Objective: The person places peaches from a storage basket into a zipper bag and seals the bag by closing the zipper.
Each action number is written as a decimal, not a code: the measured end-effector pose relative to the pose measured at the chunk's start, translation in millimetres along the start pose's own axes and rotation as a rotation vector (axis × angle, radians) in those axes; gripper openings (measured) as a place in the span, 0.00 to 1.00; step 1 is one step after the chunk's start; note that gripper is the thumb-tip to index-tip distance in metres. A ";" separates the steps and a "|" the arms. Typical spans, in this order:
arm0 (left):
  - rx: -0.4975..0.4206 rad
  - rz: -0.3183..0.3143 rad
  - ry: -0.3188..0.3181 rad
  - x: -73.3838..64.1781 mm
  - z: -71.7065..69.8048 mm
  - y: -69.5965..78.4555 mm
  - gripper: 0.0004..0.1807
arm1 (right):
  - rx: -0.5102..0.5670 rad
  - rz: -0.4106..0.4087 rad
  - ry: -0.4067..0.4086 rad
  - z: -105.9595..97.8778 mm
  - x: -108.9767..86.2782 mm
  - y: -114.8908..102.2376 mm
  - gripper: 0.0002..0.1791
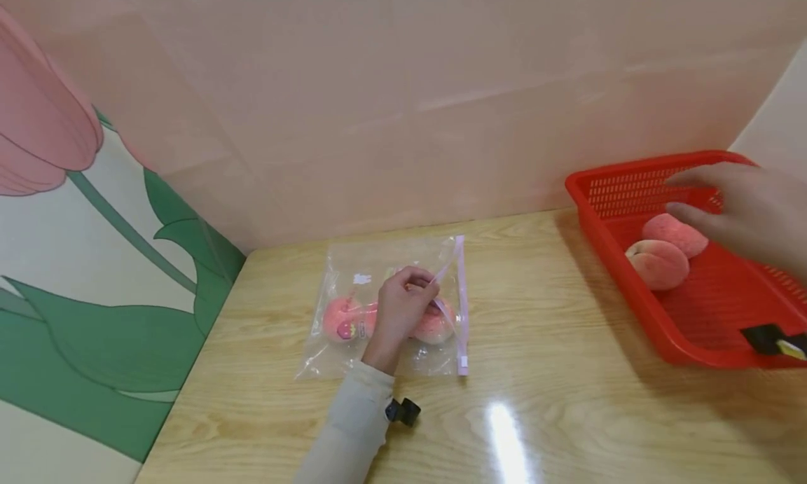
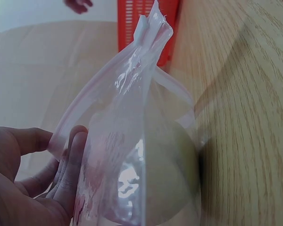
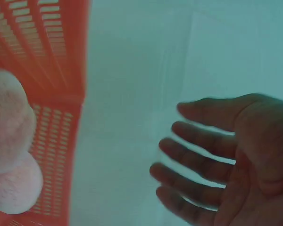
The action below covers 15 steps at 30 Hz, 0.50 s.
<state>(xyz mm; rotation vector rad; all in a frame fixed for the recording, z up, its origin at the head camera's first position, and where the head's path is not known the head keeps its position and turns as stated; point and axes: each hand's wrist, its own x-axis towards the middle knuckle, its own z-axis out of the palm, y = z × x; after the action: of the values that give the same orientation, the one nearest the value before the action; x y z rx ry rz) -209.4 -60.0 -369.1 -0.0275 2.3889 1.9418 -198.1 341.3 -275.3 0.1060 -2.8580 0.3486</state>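
Observation:
A clear zip bag [image 1: 353,256] with a pink zip edge [image 1: 463,302] lies on the table, with pink peaches [image 1: 340,319] inside. My left hand [image 1: 402,305] pinches one lip of its mouth between thumb and fingers, lifting that lip away from the other. In the left wrist view the bag [image 2: 132,113] gapes, and a pale round peach [image 2: 172,174] shows through the plastic. Over the red basket [image 1: 621,281] hovers my right hand [image 1: 750,204], fingers spread and holding nothing. Below it sit two peaches, one paler [image 1: 658,265] and one pinker [image 1: 677,233].
The wooden table [image 1: 523,295] backs onto a pinkish covered wall [image 1: 378,120]. A panel with a tulip picture [image 1: 126,260] stands at the left. The basket's raised rim [image 1: 580,190] borders the right side.

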 end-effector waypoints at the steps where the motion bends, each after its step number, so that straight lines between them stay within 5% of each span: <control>1: 0.000 -0.002 -0.001 0.2 0.1 -0.5 0.07 | -0.014 -0.003 -0.006 3.6 3.7 6.9 0.25; 6: -0.007 0.004 0.006 0.6 1.0 -2.4 0.07 | -0.143 -0.041 -0.054 21.7 18.8 31.5 0.26; 12: -0.021 -0.004 0.011 1.5 1.7 -3.7 0.07 | -0.229 -0.040 -0.326 46.3 22.0 48.6 0.45; 15: -0.016 0.002 0.014 2.1 1.1 -4.5 0.07 | -0.197 -0.023 -0.374 54.6 20.8 52.9 0.49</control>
<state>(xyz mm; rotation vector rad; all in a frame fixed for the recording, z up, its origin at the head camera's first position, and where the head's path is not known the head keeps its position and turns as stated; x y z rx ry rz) -211.2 -59.8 -373.9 -0.0392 2.3836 1.9680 -237.0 378.3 -333.0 0.1831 -3.2374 0.0422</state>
